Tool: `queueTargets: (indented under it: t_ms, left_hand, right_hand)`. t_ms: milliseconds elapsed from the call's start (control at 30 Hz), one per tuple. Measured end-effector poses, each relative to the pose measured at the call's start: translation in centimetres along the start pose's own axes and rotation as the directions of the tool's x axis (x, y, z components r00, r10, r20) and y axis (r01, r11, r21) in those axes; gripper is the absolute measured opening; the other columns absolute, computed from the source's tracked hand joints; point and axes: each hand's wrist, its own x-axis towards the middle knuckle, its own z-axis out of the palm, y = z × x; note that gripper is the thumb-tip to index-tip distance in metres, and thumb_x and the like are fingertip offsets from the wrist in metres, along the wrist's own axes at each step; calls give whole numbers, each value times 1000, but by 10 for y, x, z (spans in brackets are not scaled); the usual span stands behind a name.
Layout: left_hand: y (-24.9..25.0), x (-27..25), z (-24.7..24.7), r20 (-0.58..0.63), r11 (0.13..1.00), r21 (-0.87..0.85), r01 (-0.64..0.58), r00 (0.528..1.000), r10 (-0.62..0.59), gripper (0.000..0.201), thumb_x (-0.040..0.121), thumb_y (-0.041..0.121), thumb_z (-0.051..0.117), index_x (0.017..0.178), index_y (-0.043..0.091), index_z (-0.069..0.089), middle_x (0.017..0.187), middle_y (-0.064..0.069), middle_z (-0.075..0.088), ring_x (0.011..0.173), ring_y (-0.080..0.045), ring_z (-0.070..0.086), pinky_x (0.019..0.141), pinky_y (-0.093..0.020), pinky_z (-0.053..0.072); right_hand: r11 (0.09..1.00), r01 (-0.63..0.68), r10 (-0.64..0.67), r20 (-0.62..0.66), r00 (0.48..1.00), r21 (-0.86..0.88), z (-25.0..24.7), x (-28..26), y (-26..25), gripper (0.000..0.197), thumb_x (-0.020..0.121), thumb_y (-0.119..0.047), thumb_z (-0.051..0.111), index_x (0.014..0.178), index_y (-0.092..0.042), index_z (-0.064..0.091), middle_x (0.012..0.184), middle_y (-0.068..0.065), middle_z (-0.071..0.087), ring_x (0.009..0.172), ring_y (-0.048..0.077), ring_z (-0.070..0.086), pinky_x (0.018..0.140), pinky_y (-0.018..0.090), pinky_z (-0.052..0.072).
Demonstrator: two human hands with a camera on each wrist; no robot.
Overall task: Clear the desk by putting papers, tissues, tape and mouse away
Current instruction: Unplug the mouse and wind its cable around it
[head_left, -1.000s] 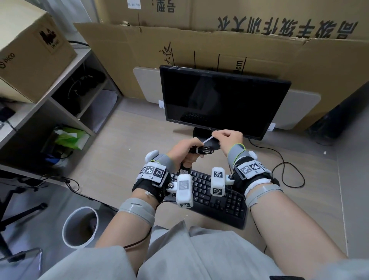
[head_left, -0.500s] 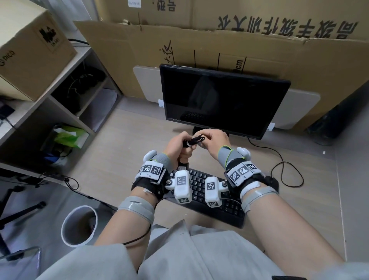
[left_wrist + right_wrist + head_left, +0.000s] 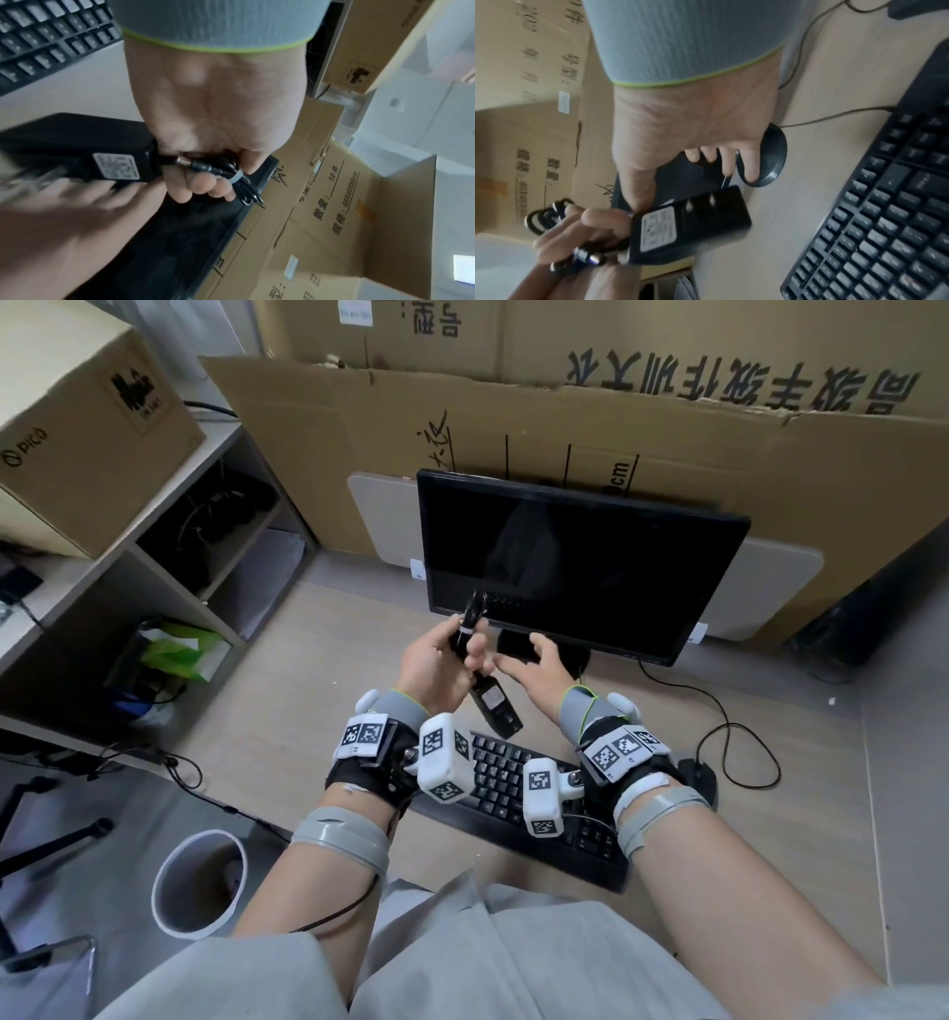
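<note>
The power adapter [image 3: 495,706] hangs above the keyboard's [image 3: 518,788] far edge, its tied cord bundle [image 3: 470,621] clamped in your left hand [image 3: 436,665]. Rigid, likely weighty brick: grip its body. Your right hand [image 3: 534,667] hovers beside it, fingers spread.

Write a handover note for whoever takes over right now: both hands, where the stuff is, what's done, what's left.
Left hand grips the adapter's tied cord bundle; the adapter hangs below it, above the keyboard.
Right hand is open beside the adapter, holding nothing.
The mouse sits on the desk, right of the keyboard, cord attached.
Done: cord is tied.
Left: stow the adapter, then the mouse. No papers, tissues or tape visible on the desk.
</note>
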Motion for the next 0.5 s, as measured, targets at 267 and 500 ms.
queueTargets:
  t_ms: [267, 500]
  left_hand:
    - [14, 5, -23, -127, 960, -113, -258, 962, 243, 18, 105, 12, 39, 106, 2, 54, 97, -9, 68, 98, -24, 70, 106, -42, 47]
    - [22, 3, -71, -310, 957, 66, -281, 906, 288, 9, 101, 5, 50, 94, 7, 56, 103, -10, 69, 96, -18, 69, 84, -25, 57]
  right_hand:
    - [958, -154, 34, 439, 898, 241, 23, -11, -5, 34, 84, -35, 71, 115, -21, 65, 105, 5, 67, 99, 22, 64, 92, 46, 54]
    - [986, 26, -83, 348, 934, 166, 59, 7, -25, 37, 82, -31, 74, 117, -39, 65, 88, 15, 56, 73, 30, 62, 63, 38, 56]
